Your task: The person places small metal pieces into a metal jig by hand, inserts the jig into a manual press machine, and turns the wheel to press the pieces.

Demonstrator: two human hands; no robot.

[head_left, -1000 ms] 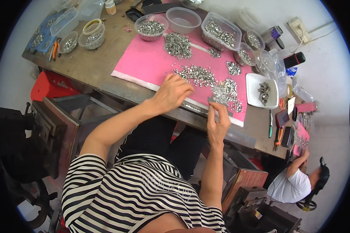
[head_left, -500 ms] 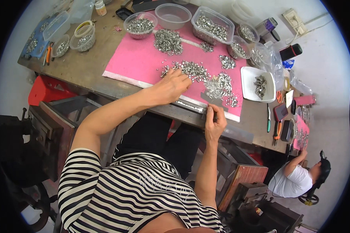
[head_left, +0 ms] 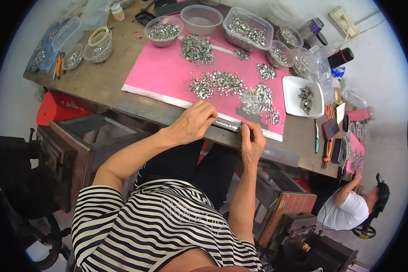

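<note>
Pale wall (head_left: 381, 81) backs one brown workbench (head_left: 109, 72), on which lies one pink cloth (head_left: 156, 68); clock directions are read from midway between the hands.

Nearest, at 7 o'clock, is the wearer's one black-and-cream striped shirt (head_left: 158, 222). Two bare hands work at the cloth's near edge. At 3 o'clock the right hand (head_left: 253, 138) pinches the end of one narrow strip (head_left: 226, 125) between thumb and forefinger. At 9 o'clock the left hand (head_left: 195, 122) has curled fingers, tips bunched at the strip's other end; whether they grip anything cannot be told. The strip lies between the hands, bearing a row of shiny bits too small to count.

Beyond, five heaps of silver pieces rest on the cloth: a wide heap (head_left: 226, 82) at 12, a bright heap (head_left: 260, 102) at 2, a small heap (head_left: 266, 71) at 1, the smallest heap (head_left: 241, 55) at 12, a large heap (head_left: 196, 50) at 11.

One white dish (head_left: 291, 98) at 2 holds darker pieces. Farther, one round bowl (head_left: 164, 44) at 11 and one rectangular tub (head_left: 237, 41) at 12 hold silver pieces. One co-worker (head_left: 344, 211) in white is at 4.
</note>
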